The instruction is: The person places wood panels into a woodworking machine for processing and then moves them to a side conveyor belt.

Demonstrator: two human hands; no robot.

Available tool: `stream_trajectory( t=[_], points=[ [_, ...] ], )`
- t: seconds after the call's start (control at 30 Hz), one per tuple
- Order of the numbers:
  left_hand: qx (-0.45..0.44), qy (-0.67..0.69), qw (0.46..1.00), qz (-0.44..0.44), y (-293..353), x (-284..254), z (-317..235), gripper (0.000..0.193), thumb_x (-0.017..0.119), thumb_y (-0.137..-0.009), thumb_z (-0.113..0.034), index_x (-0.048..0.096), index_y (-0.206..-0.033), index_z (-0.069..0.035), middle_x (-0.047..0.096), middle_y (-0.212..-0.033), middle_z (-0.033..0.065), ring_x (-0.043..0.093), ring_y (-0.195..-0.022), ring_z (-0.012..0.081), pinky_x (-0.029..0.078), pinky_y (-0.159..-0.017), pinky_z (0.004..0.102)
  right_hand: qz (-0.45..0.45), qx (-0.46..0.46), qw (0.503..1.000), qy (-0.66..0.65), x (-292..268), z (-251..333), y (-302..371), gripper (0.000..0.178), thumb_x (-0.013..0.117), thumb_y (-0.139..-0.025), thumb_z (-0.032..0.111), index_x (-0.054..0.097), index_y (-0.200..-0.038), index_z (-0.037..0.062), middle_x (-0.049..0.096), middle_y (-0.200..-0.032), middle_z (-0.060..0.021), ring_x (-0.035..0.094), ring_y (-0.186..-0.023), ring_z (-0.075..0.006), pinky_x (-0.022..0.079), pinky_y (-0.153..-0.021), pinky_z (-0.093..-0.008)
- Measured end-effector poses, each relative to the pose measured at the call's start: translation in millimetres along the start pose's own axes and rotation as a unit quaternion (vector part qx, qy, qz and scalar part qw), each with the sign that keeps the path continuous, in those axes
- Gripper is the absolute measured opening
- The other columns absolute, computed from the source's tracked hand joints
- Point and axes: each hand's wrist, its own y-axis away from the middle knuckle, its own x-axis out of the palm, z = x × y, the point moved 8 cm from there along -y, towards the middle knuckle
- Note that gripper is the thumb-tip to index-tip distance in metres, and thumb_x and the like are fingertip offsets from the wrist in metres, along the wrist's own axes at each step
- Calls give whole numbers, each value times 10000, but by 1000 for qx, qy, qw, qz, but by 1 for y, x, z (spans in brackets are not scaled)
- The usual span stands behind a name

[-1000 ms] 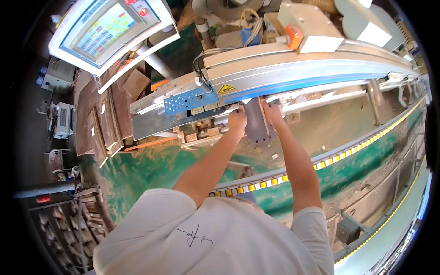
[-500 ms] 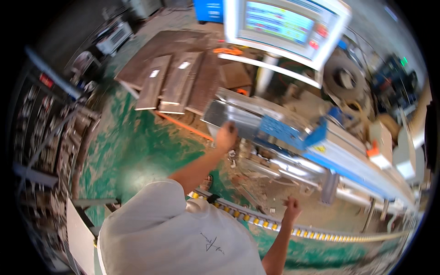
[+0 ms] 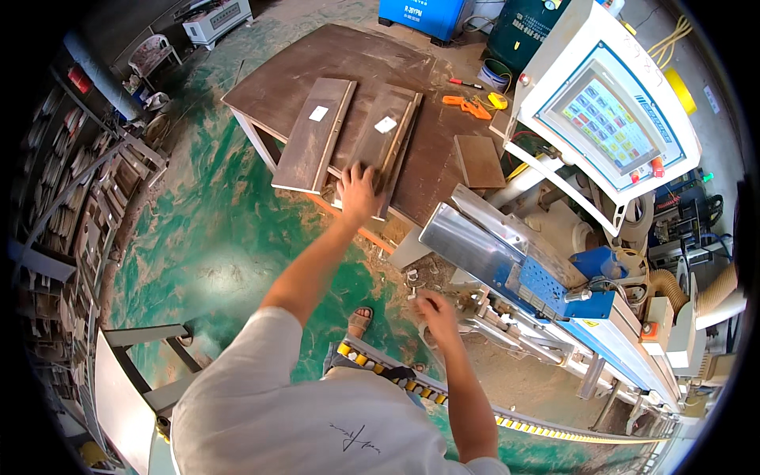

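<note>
My left hand (image 3: 356,195) reaches over the near end of the right-hand brown wooden board (image 3: 381,131), its fingers apart and touching the board's end. That board lies on top of another and carries a white label. To its left lies a second brown board (image 3: 317,134), also labelled. My right hand (image 3: 438,318) hangs in the air in front of the machine's near end, fingers curled in and nothing seen in them. The machine's bare metal bed (image 3: 467,241) stretches to the right, with a blue perforated plate (image 3: 542,285) on it.
The boards lie on a brown worktable (image 3: 317,59) with an orange tool (image 3: 467,107) and a small board (image 3: 479,161). A control panel (image 3: 609,119) overhangs the machine. A rail with yellow rollers (image 3: 427,392) runs past my waist. Racks of wood strips (image 3: 79,198) stand at left.
My left hand has moved from the machine's metal bed to the board's near end. My right hand has come left and up. The view has turned toward the right.
</note>
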Motion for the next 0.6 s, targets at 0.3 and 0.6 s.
stream_trajectory(
  t=[0.3, 0.6],
  points=[
    [-47, 92, 994, 39, 206, -76, -12, 693, 784, -747, -280, 500, -1343, -69, 382, -1443, 213, 399, -1293, 399, 362, -1020, 529, -95, 37, 994, -42, 75, -10, -125, 717, 518, -937, 621, 594, -1259, -15, 666, -1181, -177, 622, -1085, -328, 491, -859, -449],
    [-344, 510, 725, 309, 176, 26, -36, 628, 561, -982, -479, 485, -1379, 2, 604, -1220, 124, 592, -1051, 203, 510, -868, 356, -240, -5, 959, 152, -31, 3, -59, 738, 456, -966, 614, 673, -1073, -83, 692, -1012, -267, 657, -1018, -373, 469, -882, -423]
  ],
)
